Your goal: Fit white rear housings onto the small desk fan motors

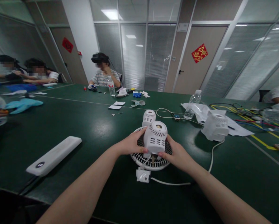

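Note:
A white vented fan motor housing is between my two hands, above a round white fan grille. My left hand grips its left side, thumb near the lower edge. On the opposite side my right hand is closed around it, its thumb also at the lower front. Part of the grille is hidden beneath the housing and my hands. Just behind stands a second white vented housing. In front of the grille lies a small white plastic part near a white cable.
A white power bank lies left. To the right are a white housing in plastic wrap, a water bottle and tangled wires. A small circuit board and fan blades lie farther back. Other people sit around the table.

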{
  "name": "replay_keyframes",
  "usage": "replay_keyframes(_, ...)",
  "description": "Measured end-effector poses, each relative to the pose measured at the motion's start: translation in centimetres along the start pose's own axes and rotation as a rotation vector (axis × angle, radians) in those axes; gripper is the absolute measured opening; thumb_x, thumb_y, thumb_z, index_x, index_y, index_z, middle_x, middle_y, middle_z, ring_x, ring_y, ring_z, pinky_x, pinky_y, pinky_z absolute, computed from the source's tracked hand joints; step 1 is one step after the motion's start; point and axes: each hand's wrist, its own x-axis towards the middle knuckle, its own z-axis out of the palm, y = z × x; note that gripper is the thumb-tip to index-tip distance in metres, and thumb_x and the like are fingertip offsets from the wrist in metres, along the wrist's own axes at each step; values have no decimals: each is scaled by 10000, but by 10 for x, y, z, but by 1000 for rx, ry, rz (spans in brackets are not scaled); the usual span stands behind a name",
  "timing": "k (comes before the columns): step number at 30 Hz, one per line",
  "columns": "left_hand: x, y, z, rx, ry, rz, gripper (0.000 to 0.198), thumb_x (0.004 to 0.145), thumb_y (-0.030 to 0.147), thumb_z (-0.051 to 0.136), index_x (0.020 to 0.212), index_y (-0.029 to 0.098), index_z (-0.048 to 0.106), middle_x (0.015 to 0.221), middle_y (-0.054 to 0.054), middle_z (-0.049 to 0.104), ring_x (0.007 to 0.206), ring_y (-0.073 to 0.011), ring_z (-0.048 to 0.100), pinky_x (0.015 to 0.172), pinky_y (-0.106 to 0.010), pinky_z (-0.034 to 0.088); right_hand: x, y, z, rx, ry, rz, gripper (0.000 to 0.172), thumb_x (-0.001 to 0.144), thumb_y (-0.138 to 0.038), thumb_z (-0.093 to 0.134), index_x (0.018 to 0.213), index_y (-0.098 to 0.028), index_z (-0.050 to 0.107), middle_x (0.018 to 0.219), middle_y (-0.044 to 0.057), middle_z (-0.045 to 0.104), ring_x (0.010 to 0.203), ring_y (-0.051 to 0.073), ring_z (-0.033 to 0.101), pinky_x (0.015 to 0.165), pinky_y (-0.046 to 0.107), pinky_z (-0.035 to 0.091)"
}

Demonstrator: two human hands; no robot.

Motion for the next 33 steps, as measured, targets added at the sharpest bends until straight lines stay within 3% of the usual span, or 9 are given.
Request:
replay_keyframes(7, -3, 2, -1, 30, -9, -30, 1042, 624, 422, 773, 1465, 249, 181, 1496, -123, 313, 1357, -361, 314, 1125, -565, 230, -2, -7, 0, -35, 5, 7, 812, 796, -400, 668, 1456, -235, 226, 1392, 104, 479, 1240, 302, 493, 1014, 498, 416)
replay_keyframes(13, -5, 3, -4, 31, -44, -37, 1063, 637, 448, 775, 1471, 264, 144, 1518, -116, 268, 1385, -347, 270, 1136, -545, 226, -3, -13, 0, -42, -8, 31, 845, 799, -410, 661, 1469, -233, 176, 1400, 114, 467, 1241, 308, 492, 1008, 503, 417)
replay_keyframes(28, -8, -3, -1, 63, -31, -88, 1135, 615, 461, 778, 1481, 237, 78, 1531, -154, 195, 1402, -381, 195, 1135, -580, 181, 1, -1, 5, 10, -12, -42, 909, 799, -444, 669, 1489, -258, 108, 1438, 109, 417, 1294, 313, 429, 1039, 521, 385)
replay_keyframes(33, -8, -5, -1, 55, -16, -52, 1127, 602, 441, 786, 1484, 258, 109, 1513, -146, 245, 1384, -393, 232, 1119, -597, 194, 2, 5, 7, 19, -5, -88, 908, 795, -479, 667, 1487, -266, 120, 1465, 98, 380, 1318, 305, 395, 1067, 512, 353)
